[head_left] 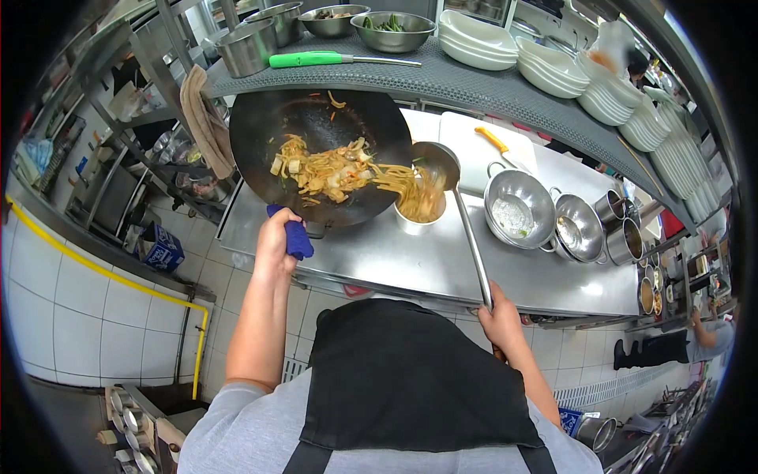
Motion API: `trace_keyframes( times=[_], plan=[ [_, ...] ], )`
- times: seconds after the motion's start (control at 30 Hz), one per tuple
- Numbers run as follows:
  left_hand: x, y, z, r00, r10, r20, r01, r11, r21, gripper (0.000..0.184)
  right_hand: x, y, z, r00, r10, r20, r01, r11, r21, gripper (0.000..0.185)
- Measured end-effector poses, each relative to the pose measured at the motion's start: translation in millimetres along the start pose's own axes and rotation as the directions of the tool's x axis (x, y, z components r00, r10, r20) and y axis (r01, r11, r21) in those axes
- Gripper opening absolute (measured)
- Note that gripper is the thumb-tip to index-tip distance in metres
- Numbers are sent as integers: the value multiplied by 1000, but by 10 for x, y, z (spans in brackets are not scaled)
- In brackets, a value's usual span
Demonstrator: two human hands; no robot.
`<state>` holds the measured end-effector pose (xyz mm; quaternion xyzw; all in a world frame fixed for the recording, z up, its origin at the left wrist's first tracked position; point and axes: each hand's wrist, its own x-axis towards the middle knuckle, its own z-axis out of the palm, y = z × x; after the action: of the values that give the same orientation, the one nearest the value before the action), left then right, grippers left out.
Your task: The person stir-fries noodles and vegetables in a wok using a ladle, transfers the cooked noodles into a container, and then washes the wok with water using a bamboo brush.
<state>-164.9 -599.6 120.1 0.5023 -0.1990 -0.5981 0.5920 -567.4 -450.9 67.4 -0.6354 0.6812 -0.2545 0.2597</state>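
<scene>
My left hand (276, 239) is closed round a folded blue cloth (298, 240) at the near handle of a large black wok (264, 178), which tilts to the right. Noodles with vegetables (332, 170) lie in it, and some slide over its right rim into a white round container (415, 227) on the steel counter. My right hand (500, 317) grips the long handle of a ladle (471, 245). The ladle's bowl (440, 160) is beside the falling noodles, above the container's far side. The noodles there are blurred by motion.
A white cutting board (466, 154) with a yellow-handled knife (493, 140) lies behind the ladle. Steel colanders (517, 189) stand to the right. A shelf (474, 83) across the back bears steel bowls, a green-handled tool (308, 59) and stacked white dishes (478, 39). Another person (707, 338) is far right.
</scene>
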Motion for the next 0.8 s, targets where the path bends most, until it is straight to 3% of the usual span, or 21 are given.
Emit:
trace_keyframes(
  times=[0.1,0.3,0.37,0.47,0.53,0.6,0.63,0.7,0.8],
  plan=[
    [17,-6,-24,1000,-12,23,12,1000,8,9,15,-140,-134,999,52,10,-52,996,-74,52],
    [-5,-35,-7,1000,-9,30,9,1000,2,9,241,-287,-137,999,-22,40,25,998,-55,52],
    [-9,-59,35,999,-17,35,17,1000,-10,9,314,-324,-63,999,-17,47,26,982,-185,51],
    [-4,-68,124,1000,-20,11,21,999,-45,11,302,-396,-140,989,-70,127,74,997,-24,52],
    [-45,-58,161,999,-36,21,37,999,-37,12,448,-537,-195,986,-43,164,48,998,-28,53],
    [-71,-53,188,999,-35,0,35,999,-41,12,711,-607,-151,995,-82,65,83,996,-22,52],
    [-97,-43,196,999,-44,7,44,998,-42,12,936,-514,-43,983,-185,-18,184,981,-54,50],
    [-127,-14,203,998,-63,26,64,997,-39,11,1244,-912,-5,994,-107,4,107,993,-47,50],
    [-140,-47,238,996,-78,46,80,996,-46,11,1674,-1229,407,985,-167,-43,168,985,31,47]
  ],
)
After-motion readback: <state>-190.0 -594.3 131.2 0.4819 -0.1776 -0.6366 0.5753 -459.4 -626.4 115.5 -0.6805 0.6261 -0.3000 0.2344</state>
